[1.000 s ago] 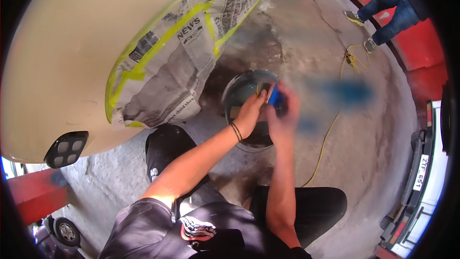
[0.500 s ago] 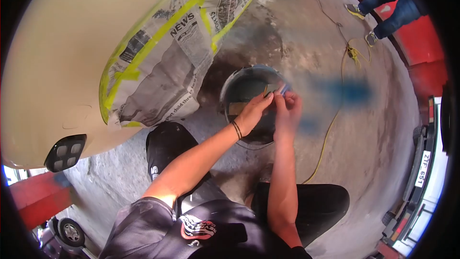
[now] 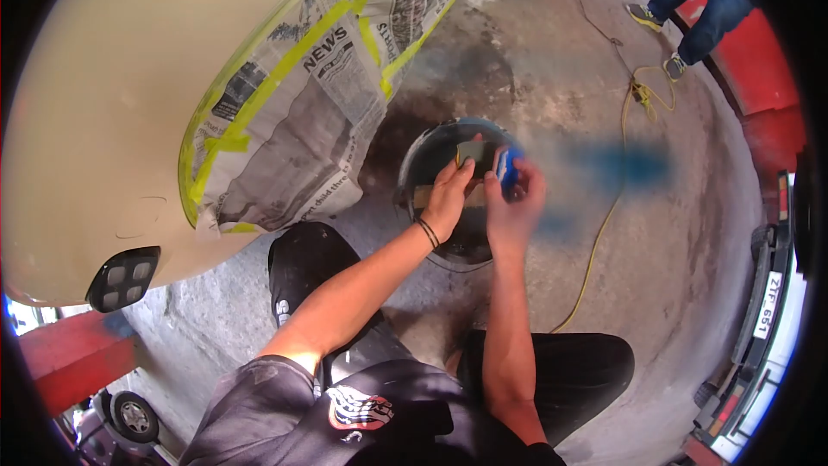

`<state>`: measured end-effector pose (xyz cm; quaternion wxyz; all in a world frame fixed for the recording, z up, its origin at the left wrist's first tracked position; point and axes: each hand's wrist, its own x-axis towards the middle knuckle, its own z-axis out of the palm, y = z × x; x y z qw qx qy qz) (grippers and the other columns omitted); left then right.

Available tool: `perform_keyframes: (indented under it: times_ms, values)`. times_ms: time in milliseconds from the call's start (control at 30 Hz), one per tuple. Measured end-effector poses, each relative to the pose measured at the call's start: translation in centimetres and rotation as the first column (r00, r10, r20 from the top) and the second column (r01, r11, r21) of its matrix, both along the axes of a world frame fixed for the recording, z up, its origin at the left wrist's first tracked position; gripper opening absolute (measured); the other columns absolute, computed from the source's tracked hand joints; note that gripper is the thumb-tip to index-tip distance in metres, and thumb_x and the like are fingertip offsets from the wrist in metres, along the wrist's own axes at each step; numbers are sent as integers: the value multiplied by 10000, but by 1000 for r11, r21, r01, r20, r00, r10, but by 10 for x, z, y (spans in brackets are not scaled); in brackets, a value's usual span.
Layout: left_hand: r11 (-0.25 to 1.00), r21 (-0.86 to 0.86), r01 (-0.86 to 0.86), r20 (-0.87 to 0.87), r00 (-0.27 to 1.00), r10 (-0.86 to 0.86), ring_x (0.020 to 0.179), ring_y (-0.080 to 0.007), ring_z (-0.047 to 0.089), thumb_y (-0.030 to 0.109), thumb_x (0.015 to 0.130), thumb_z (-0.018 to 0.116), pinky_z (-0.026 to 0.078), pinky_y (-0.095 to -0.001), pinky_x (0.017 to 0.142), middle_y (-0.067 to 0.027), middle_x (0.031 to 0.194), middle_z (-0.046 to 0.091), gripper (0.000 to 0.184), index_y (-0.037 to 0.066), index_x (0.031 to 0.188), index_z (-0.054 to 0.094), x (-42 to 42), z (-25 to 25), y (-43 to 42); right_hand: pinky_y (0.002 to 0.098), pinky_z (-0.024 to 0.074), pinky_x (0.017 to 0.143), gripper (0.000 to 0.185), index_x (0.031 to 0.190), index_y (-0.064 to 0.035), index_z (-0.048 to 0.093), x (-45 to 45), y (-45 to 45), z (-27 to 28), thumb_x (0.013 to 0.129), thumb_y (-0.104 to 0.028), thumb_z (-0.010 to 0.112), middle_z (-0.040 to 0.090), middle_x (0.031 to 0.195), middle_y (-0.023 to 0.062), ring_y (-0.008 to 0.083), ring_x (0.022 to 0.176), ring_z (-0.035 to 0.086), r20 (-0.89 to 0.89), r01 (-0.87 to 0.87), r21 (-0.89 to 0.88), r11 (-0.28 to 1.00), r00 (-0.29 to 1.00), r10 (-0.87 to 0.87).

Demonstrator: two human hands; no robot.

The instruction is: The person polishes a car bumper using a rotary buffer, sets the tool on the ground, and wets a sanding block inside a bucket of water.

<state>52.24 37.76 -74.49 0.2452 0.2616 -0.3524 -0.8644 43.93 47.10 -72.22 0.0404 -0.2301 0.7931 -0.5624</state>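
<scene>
Over a dark round bucket [image 3: 414,158] on the floor, my left hand [image 3: 452,192] pinches a thin grey-green piece [image 3: 471,152] between thumb and fingers. Just to its right, my right hand [image 3: 515,198] has its fingers wrapped round a small blue object [image 3: 505,164] with a white mark. The two held things are a little apart. A light brown block [image 3: 422,196] shows inside the bucket at the left. To the left stands a beige car panel [image 3: 129,103] with newspaper masking [image 3: 293,138] stuck on by yellow-green tape.
A yellow cord [image 3: 595,246] runs along the concrete floor [image 3: 664,233] on the right. At the upper right stands a person [image 3: 716,4] in jeans. Parts of vehicles [image 3: 768,302] show at the right edge, and a wheel [image 3: 134,417] at the lower left.
My hands have moved slightly apart since half a second ago, and the blue object and grey-green piece show more clearly. The person's legs have shifted slightly in view.
</scene>
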Motion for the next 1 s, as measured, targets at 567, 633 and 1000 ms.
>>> perform_keyframes:
  times_ms: [567, 633, 1000]
  values:
    - [947, 256, 194, -221, 965, -138, 1340, -96, 596, 370, 1236, 558, 475, -319, 1141, 32, 1521, 646, 569, 179, 1768, 492, 17, 24, -15, 433, 610, 1093, 501, 1339, -41, 705, -9, -4, -29, 931, -202, 947, 649, 1521, 132, 267, 1347, 674, 322, -193, -299, 934, 902, 289]
    - [919, 305, 249, -261, 950, -170, 1351, -95, 590, 381, 1230, 576, 475, -333, 1155, 39, 1516, 646, 571, 195, 1765, 500, 17, 19, -22, 433, 610, 1082, 495, 1331, -43, 705, -12, -4, -33, 937, -213, 952, 638, 1539, 132, 260, 1354, 673, 337, -192, -329, 924, 890, 305]
    - [980, 93, 174, -13, 985, -174, 1215, -126, 704, 265, 1200, 562, 597, -371, 998, -11, 1350, 730, 303, 141, 1449, 680, -9, -26, -36, 501, 555, 1121, 445, 1373, -17, 677, -59, -22, -73, 1024, -179, 899, 760, 1351, 202, 309, 1283, 716, 300, -457, -262, 850, 798, 522]
